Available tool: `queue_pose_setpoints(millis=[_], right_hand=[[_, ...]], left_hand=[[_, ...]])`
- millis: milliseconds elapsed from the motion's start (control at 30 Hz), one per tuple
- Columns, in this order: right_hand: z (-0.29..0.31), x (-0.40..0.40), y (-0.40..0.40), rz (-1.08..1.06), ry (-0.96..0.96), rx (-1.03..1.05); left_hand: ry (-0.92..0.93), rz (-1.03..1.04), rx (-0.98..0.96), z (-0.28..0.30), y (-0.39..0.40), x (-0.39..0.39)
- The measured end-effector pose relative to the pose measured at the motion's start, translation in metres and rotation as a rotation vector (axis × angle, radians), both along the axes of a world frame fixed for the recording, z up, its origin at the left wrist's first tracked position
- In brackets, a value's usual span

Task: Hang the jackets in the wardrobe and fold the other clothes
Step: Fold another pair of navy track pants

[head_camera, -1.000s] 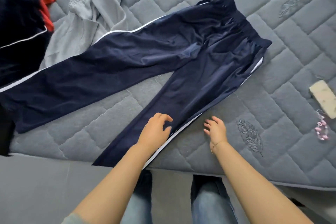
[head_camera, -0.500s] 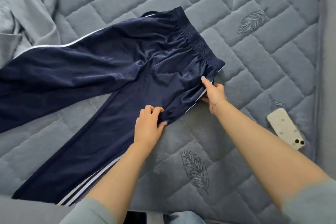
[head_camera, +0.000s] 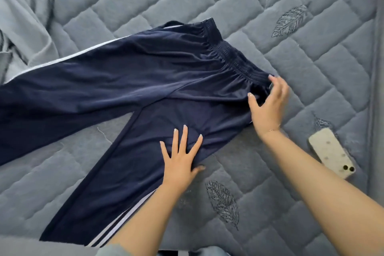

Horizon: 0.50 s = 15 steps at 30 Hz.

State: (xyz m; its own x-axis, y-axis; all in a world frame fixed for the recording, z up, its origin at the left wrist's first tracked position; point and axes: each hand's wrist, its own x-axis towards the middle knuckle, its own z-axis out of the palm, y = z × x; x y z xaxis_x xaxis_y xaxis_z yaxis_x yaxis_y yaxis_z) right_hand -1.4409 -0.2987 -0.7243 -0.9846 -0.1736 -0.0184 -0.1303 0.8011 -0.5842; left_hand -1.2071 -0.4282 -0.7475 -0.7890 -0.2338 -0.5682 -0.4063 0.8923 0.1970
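Quilted grey mattress (head_camera: 270, 33), diamond-stitched, w/ embroidered leaf motifs (head_camera: 223, 201) set near lower centre & at upper right. Phone (head_camera: 330, 151), pale speckled case, is laid camera-side up on mattress at right, lenses toward near edge.

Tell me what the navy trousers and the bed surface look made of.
Trousers: smooth, slightly shiny knit, probably polyester; light streaks along the folds, gathered elastic waistband, white side stripes. Mattress: matte, plush quilted fabric, possibly velour; stitched diamond pads and embroidered leaf motifs.
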Motion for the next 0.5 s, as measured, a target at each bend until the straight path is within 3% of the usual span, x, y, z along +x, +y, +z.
queue_pose_setpoints(millis=[67, 133, 200, 300, 400, 500], right_hand=[[-0.001, 0.002, -0.014, 0.305, 0.069, 0.202], [-0.011, -0.006, -0.020, 0.550, -0.013, 0.437], [-0.020, -0.021, -0.018, 0.592, -0.116, 0.607], [-0.022, -0.036, -0.026, 0.512, -0.185, 0.688], [-0.013, -0.033, -0.054, 0.392, -0.204, 0.629], [0.004, -0.033, -0.085, 0.354, -0.107, 0.445]], left_hand=[[0.054, -0.027, -0.037, 0.000, -0.003, 0.006], [0.134, -0.021, -0.008, 0.002, -0.006, 0.012], [0.091, -0.152, 0.110, 0.005, -0.005, 0.021], [-0.114, -0.249, 0.408, 0.021, 0.001, 0.027], [-0.152, 0.017, 0.676, 0.040, -0.020, 0.003], [0.149, 0.467, 0.760, 0.061, -0.080, -0.042]])
